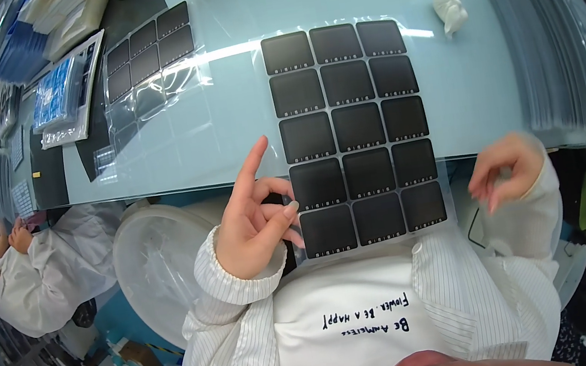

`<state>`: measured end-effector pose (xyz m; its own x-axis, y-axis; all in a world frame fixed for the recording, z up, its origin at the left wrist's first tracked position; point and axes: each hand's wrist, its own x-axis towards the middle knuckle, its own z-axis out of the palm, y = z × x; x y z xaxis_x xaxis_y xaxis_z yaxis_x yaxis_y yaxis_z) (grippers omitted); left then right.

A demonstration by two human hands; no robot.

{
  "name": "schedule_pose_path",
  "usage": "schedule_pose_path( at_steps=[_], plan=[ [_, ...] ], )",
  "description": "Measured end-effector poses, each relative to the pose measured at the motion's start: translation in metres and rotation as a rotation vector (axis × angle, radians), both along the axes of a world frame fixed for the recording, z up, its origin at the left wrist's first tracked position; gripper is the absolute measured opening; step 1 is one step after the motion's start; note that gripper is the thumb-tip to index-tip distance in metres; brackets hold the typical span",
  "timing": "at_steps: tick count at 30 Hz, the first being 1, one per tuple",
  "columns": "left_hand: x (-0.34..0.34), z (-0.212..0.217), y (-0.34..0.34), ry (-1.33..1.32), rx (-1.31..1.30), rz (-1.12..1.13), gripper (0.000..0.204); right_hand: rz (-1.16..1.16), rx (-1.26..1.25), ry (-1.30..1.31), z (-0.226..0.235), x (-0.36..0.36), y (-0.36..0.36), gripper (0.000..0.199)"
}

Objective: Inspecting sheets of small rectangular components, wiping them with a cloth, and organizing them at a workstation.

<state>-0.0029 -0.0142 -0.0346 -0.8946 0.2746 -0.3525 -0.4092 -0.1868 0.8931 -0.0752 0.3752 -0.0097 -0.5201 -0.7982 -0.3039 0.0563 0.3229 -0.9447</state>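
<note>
A clear film sheet carrying rows of black rounded squares (359,126) lies partly on the table, its near end jutting over the front edge toward my chest. At its lower left side, my left hand (253,219) pinches the edge between thumb and curled fingers, the index finger pointing up and away. My right hand (509,169) hovers to the right of the sheet, apart from it. Its fingers hang loosely bent and spread, somewhat blurred, with nothing visible in them.
A second sheet of black squares (150,51) lies at the far left. Blue-and-white packs (58,93) sit beyond it. Crumpled white tissue (450,11) and stacked clear sheets (548,39) are right. A lined white bin (160,259) stands below the table edge; a co-worker (49,272) sits left.
</note>
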Motion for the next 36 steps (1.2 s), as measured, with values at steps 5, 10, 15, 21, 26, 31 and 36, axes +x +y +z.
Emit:
schedule_pose_path(
  at_steps=[5, 10, 15, 21, 26, 31, 36],
  plan=[
    [-0.004, 0.000, 0.012, 0.027, 0.092, -0.015, 0.080, 0.194, -0.140, -0.088, -0.058, 0.046, -0.009, 0.058],
    [-0.005, 0.004, 0.025, 0.042, 0.071, -0.061, 0.082, -0.368, -0.416, -0.512, -0.041, 0.071, -0.036, 0.034],
    [-0.015, 0.013, 0.023, 0.085, -0.116, -0.281, 0.070, -0.642, -0.182, -0.423, -0.004, 0.059, -0.036, 0.019],
    [-0.035, 0.007, 0.022, 0.247, -0.155, -0.288, 0.038, -1.056, -0.098, -0.115, 0.000, 0.051, -0.024, 0.015],
    [-0.058, -0.003, 0.020, 0.307, -0.278, -0.144, 0.032, -1.201, -0.105, 0.382, 0.046, 0.049, 0.000, 0.015],
    [-0.073, 0.000, 0.024, 0.274, -0.283, -0.156, 0.032, -1.499, -0.170, 0.729, 0.110, 0.061, 0.079, 0.011],
    [-0.073, -0.004, 0.021, 0.274, -0.244, -0.147, 0.034, -1.613, -0.206, 0.765, 0.105, 0.041, 0.203, 0.015]
  ],
)
